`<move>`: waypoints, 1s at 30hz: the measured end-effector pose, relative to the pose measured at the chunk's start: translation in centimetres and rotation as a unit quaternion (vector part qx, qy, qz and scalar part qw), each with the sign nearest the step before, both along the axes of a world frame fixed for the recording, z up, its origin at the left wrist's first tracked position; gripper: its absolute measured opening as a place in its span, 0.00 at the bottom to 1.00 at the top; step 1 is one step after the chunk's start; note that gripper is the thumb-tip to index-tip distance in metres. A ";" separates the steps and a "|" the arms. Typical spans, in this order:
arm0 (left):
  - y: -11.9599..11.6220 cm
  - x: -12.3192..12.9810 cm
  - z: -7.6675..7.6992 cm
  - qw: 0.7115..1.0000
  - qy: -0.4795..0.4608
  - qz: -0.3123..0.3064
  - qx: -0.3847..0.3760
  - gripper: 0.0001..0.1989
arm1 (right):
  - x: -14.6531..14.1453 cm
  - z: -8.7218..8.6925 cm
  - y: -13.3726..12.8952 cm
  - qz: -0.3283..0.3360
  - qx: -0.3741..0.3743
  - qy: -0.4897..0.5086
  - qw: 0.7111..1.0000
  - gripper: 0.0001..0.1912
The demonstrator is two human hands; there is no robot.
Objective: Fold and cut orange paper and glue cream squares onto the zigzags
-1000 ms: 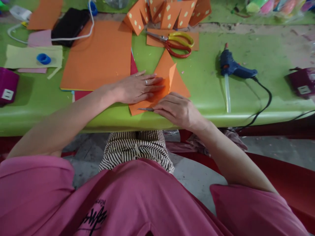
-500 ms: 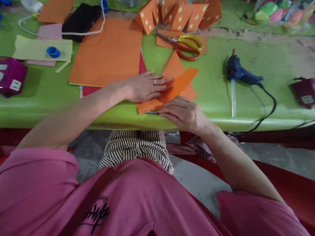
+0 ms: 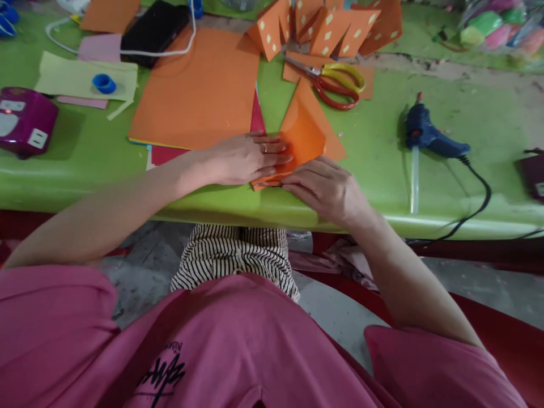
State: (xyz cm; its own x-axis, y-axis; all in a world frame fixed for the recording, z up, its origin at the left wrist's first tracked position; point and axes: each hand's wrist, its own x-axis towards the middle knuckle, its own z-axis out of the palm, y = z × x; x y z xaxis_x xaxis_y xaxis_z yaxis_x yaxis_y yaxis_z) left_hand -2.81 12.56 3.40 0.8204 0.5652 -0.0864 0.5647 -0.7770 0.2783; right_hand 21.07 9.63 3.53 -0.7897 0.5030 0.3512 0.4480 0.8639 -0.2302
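Note:
My left hand point(image 3: 244, 158) lies flat with fingers stretched, pressing down a piece of orange paper point(image 3: 306, 139) near the table's front edge. The paper's right part curls up and away from the table. My right hand point(image 3: 325, 188) is closed at the paper's lower edge, pinching a thin, pointed metal tool point(image 3: 270, 185). Its tip points left along that edge; the handle is hidden in my fingers, so its exact kind is unclear. Another orange paper piece with slanted edges point(image 3: 335, 144) shows behind the curled part.
Left of my hands lies a stack topped by an orange sheet point(image 3: 199, 85). Scissors point(image 3: 340, 85) with red and yellow handles lie beyond the papers, near dotted orange cutouts point(image 3: 327, 34). A blue glue gun point(image 3: 429, 130) stands at right, its black cord point(image 3: 484, 187) trailing over the edge.
The raised part of the orange paper has curled back toward the left. The metal tool now lies along its lower edge. The whole view has shifted slightly.

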 end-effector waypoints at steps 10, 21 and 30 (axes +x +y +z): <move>2.2 1.0 -0.9 0.999 -0.008 0.030 -0.016 0.25 | 0.4 -0.3 1.5 0.013 -0.029 0.010 0.999 0.11; 2.2 0.6 -1.4 0.997 -0.057 0.031 -0.048 0.25 | 0.4 -0.1 0.9 0.064 -0.086 0.013 0.994 0.12; 1.0 0.7 -0.4 0.987 -0.059 0.149 0.011 0.34 | 8.1 1.5 1.1 -0.107 -0.134 -0.004 0.985 0.09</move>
